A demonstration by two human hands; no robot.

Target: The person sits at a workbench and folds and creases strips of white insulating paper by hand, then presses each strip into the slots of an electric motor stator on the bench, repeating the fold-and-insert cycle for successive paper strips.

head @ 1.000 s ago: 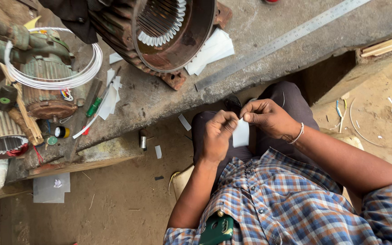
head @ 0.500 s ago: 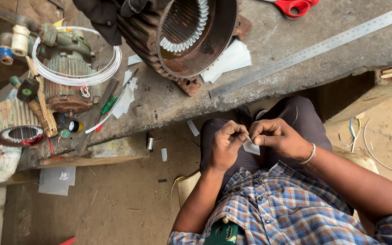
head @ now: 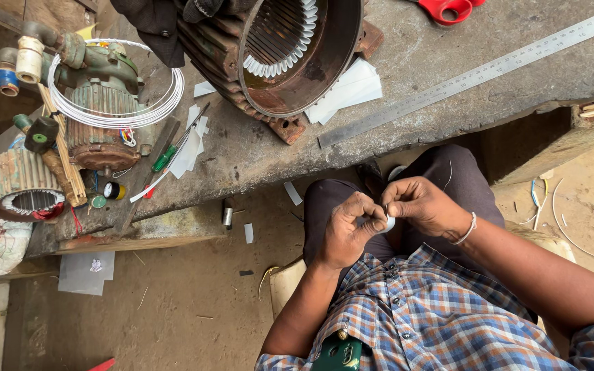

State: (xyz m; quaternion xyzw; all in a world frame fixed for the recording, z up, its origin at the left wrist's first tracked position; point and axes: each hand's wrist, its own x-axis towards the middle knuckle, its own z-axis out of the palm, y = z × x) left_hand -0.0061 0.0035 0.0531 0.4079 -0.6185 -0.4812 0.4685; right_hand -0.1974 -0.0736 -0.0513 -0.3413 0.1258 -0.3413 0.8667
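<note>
Most of the small white paper piece (head: 389, 222) is lying hidden between the two hands, only a sliver showing at the centre of the view, over the person's lap, so its shape is staying hard to make out. The left hand (head: 352, 229) is curling its fingers shut around one side of it, while the right hand (head: 424, 206) is pinching the other side with closed fingertips, a white bracelet (head: 467, 229) sitting on that wrist. At 12 o'clock the rusty motor housing (head: 290, 48) is being cut off by the top edge, as are the red scissors (head: 452, 8) at 1 o'clock. The steel ruler (head: 476, 72) is running off the right edge of the concrete bench (head: 407, 110). Compared with half a second ago, the hands are pressing closer together and the paper is showing less; the bench things are lying as before, only shifted with the camera.
</note>
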